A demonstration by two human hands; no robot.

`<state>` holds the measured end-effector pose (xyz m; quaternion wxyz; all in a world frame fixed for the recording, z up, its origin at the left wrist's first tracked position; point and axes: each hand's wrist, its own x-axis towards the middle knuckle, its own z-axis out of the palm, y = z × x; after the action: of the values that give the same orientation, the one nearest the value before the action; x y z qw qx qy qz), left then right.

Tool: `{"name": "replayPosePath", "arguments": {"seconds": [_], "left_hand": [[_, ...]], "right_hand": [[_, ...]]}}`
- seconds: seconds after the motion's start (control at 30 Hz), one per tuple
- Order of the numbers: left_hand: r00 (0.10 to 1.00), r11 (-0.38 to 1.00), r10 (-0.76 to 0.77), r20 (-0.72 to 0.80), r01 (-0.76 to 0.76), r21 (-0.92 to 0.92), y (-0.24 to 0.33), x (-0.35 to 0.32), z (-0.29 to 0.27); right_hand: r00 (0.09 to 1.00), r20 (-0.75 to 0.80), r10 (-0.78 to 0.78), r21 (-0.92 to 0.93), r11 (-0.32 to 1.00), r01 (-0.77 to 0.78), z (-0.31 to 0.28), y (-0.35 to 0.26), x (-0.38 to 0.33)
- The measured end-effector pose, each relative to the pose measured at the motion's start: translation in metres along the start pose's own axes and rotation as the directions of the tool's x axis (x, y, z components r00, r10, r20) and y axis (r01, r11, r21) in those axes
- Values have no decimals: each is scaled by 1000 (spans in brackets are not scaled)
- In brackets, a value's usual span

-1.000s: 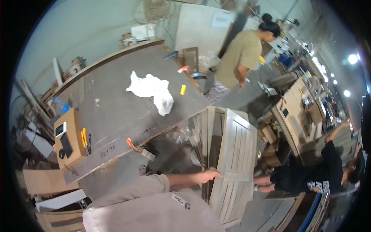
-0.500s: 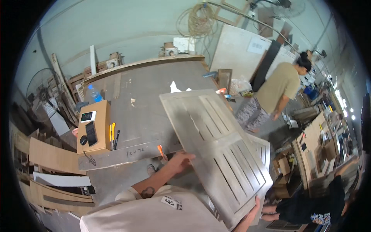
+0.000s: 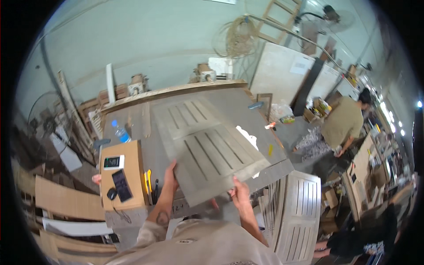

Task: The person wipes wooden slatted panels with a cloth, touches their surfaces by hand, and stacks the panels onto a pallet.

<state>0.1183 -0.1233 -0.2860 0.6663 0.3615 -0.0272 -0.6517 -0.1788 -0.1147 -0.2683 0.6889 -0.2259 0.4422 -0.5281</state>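
Note:
A grey-brown wooden door panel (image 3: 190, 137) with two groups of slots lies tilted over the workbench (image 3: 282, 170), its far part at the tabletop and its near edge toward me. My left hand (image 3: 171, 176) is closed on its left edge near the front corner. At the near edge my right hand (image 3: 240, 192) grips it, thumb on top, fingers partly hidden beneath. White paper or cloth (image 3: 248, 138) shows beside the panel's right edge. Right of my right arm, a similar slotted panel (image 3: 299, 216) stands with others stacked by the bench.
On the bench's left sits a cardboard box (image 3: 132, 154) with a phone (image 3: 122, 185); a yellow cutter (image 3: 148, 180) and a water bottle (image 3: 120, 131) are close by. One person (image 3: 344, 121) bends at the right; another in black (image 3: 362, 234) is lower right. Boards (image 3: 66, 194) lean at left.
The panel has swung left from my right side to over the bench. My left hand now grips its left edge, and my right hand has come in to its near edge.

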Motion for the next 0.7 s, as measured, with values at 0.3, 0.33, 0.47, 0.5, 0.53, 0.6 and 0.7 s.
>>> {"name": "replayPosePath", "arguments": {"seconds": [0.3, 0.33, 0.47, 0.5, 0.53, 0.6, 0.7], "left_hand": [[929, 915, 80, -360, 75, 397, -14, -19, -65], [929, 912, 84, -359, 74, 403, -14, -17, -72], [912, 827, 300, -280, -102, 553, -25, -13, -108], [892, 719, 403, -205, -170, 674, -29, -9, -114], [889, 724, 399, -226, -153, 673, -31, -3, -117], [862, 458, 500, -82, -183, 870, -25, -11, -132], [826, 326, 520, -217, 42, 944, -24, -12, -147]], "right_hand": [[919, -104, -380, -995, 46, -94, -29, -33, 113], [848, -48, -528, -996, -42, -83, -23, -40, 114], [983, -18, -184, -967, -247, -63, -82, -51, 182], [951, -93, -295, -961, -223, -163, -121, -60, 209], [906, -156, -393, -948, -197, -249, -149, -71, 233], [646, -147, -749, -983, 184, -10, -130, -108, 243], [484, -281, -829, -923, 372, 101, -89, -157, 256]]}}
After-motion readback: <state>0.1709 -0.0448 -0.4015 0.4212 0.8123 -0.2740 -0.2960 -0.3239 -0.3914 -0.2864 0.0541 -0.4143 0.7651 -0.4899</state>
